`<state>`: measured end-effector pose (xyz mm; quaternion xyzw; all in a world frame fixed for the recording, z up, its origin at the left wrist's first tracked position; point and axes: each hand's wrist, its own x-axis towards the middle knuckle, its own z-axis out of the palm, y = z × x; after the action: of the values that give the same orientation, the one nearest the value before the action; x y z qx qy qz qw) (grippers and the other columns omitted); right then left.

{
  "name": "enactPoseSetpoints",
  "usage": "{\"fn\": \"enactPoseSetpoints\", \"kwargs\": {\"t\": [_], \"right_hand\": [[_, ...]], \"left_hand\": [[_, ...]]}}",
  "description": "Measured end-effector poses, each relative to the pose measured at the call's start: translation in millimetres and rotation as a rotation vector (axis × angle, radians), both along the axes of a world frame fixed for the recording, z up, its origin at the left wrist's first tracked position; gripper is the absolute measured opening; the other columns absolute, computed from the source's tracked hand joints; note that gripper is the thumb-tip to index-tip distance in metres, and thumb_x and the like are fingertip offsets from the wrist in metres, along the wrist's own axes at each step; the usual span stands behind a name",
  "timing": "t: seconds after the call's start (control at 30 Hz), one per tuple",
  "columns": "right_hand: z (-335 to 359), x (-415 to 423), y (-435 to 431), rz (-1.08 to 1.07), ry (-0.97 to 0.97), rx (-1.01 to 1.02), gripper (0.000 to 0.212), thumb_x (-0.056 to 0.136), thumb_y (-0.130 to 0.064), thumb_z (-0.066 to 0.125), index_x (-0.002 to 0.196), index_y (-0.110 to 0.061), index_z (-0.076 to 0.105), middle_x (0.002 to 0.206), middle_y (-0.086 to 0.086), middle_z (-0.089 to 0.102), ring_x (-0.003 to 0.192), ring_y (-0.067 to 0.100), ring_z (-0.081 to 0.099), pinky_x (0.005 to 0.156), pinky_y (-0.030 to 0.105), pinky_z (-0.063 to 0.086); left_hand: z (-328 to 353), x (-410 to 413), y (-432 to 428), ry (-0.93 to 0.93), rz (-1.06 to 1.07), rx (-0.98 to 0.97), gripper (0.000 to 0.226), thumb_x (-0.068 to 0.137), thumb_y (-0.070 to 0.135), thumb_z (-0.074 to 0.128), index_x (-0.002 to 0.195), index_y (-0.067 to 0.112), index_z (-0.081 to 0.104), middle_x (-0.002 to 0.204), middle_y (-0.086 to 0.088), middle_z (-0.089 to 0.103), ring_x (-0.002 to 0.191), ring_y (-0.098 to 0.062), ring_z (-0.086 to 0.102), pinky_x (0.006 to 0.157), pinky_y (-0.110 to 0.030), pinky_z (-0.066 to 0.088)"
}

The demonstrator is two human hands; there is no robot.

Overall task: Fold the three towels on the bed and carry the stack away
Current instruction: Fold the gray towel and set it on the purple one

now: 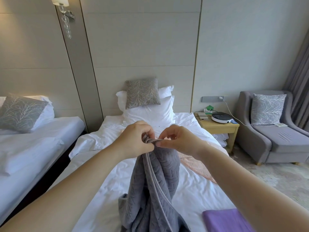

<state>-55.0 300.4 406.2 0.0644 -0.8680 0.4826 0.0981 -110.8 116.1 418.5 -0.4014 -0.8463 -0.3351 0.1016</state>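
Observation:
A grey textured towel [150, 186] hangs bunched over the white bed [197, 186], lifted by its top edge. My left hand [135, 139] grips one gathered corner of it. My right hand [177, 139] pinches the edge right beside the left, so the two hands nearly touch. A pale pink towel [194, 163] lies spread on the bed behind the grey one, mostly hidden. A purple towel [225, 220] lies flat and folded at the bed's near right corner.
White pillows and a grey cushion [142, 92] sit at the headboard. A second bed [33, 139] stands to the left. To the right are a wooden nightstand [219, 127] with a round device and a grey armchair [275, 139].

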Motion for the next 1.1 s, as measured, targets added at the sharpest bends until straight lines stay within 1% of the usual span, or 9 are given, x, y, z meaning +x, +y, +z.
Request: {"fn": "enactPoseSetpoints", "kwargs": {"t": [0.13,0.27,0.4,0.5,0.6,0.7,0.8,1.0,1.1], "right_hand": [[-12,7,8,0.203,-0.161,0.156,0.027,0.076,-0.036,0.076,0.097,-0.029,0.06,0.103,-0.003,0.065,0.098,0.013,0.062,0.089,0.031,0.048],[-30,12,11,0.247,-0.299,0.595,0.043,0.076,-0.044,0.074,0.108,-0.018,0.058,0.106,-0.002,0.065,0.097,0.019,0.061,0.087,0.034,0.049],[-34,16,22,0.224,-0.396,0.895,0.04,0.08,-0.047,0.067,0.11,-0.021,0.058,0.102,-0.006,0.061,0.09,0.016,0.054,0.078,0.03,0.042],[-23,16,31,0.128,-0.272,1.117,0.024,0.086,-0.046,0.058,0.099,-0.026,0.057,0.097,-0.004,0.06,0.092,0.017,0.047,0.085,0.032,0.034],[-7,13,45,0.012,-0.034,1.425,0.038,0.087,-0.056,0.05,0.109,-0.027,0.061,0.108,-0.004,0.061,0.107,0.02,0.046,0.092,0.038,0.036],[16,14,63,-0.077,0.077,1.416,0.047,0.082,-0.068,0.047,0.108,-0.032,0.062,0.105,-0.012,0.06,0.108,0.016,0.044,0.094,0.038,0.034],[41,18,77,-0.126,0.125,1.351,0.033,0.081,-0.068,0.048,0.09,-0.038,0.054,0.09,-0.016,0.052,0.098,0.012,0.043,0.089,0.033,0.031],[80,19,87,-0.107,0.149,0.841,0.016,0.09,-0.041,0.057,0.082,-0.027,0.053,0.085,-0.007,0.053,0.082,0.019,0.053,0.075,0.036,0.043],[89,17,93,-0.184,0.24,1.037,0.018,0.091,-0.044,0.053,0.086,-0.027,0.058,0.089,-0.007,0.051,0.085,0.017,0.053,0.069,0.033,0.04]], "left_hand": [[13,-2,-10,0.112,-0.065,0.078,0.029,0.066,-0.009,0.061,0.067,0.02,0.06,0.098,0.002,0.053,0.078,-0.005,0.052,0.072,-0.012,0.038],[32,-20,-28,0.305,0.033,0.058,0.029,0.07,-0.017,0.051,0.076,0.006,0.067,0.117,-0.006,0.049,0.091,-0.013,0.052,0.081,-0.01,0.032],[41,-46,-49,0.345,0.197,0.014,0.04,0.067,-0.022,0.043,0.079,0.003,0.072,0.113,-0.013,0.059,0.097,-0.023,0.054,0.08,-0.016,0.029],[34,-60,-60,0.328,0.273,-0.022,0.039,0.067,-0.022,0.044,0.081,0.002,0.071,0.102,-0.014,0.064,0.097,-0.031,0.058,0.078,-0.024,0.035],[24,-69,-70,0.294,0.369,0.004,0.029,0.073,-0.015,0.049,0.08,0.006,0.068,0.096,-0.009,0.062,0.088,-0.028,0.055,0.072,-0.028,0.036],[26,-74,-80,0.286,0.465,0.029,0.02,0.073,-0.002,0.061,0.074,0.017,0.066,0.086,-0.004,0.06,0.079,-0.025,0.054,0.068,-0.029,0.036],[36,-76,-84,0.267,0.502,0.049,0.015,0.073,0.002,0.066,0.076,0.017,0.069,0.083,-0.003,0.06,0.074,-0.025,0.053,0.067,-0.028,0.037],[60,-86,-82,0.223,0.492,-0.024,0.01,0.084,0.003,0.064,0.086,0.005,0.075,0.09,-0.013,0.069,0.089,-0.033,0.059,0.074,-0.033,0.041],[72,-83,-77,0.189,0.478,0.107,0.011,0.083,-0.001,0.064,0.087,0.003,0.074,0.095,-0.013,0.07,0.094,-0.03,0.06,0.081,-0.032,0.042]]}}
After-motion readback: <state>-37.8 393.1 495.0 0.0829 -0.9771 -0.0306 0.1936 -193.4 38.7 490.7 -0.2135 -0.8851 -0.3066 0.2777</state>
